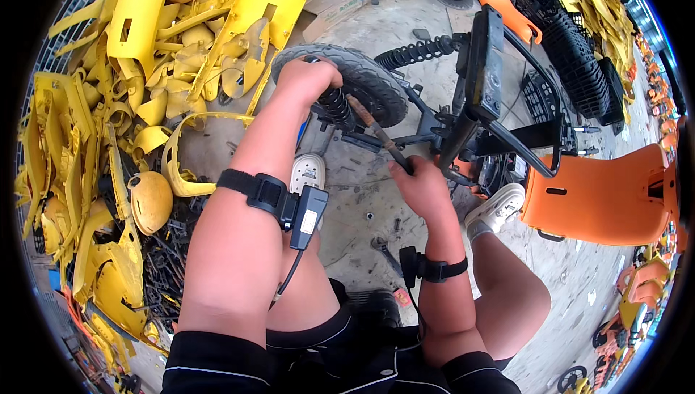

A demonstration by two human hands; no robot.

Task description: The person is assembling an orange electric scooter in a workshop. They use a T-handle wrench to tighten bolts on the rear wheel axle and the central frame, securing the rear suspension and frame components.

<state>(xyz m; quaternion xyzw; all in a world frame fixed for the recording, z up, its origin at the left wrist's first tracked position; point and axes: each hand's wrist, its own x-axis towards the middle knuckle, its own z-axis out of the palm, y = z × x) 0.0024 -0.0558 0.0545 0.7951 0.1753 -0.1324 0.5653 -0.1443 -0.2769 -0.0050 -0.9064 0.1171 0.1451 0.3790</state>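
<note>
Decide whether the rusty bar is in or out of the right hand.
In: the right hand curls around the dark end of the rusty bar.

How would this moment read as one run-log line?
left hand: at upper end of black coil-spring shock absorber | right hand: gripping rust-brown metal bar | nearby: black rubber tyre

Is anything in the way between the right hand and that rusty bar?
Nothing visible: the right hand is closed directly around one end of the rusty bar. The other end shows beside the black coil spring.
</note>
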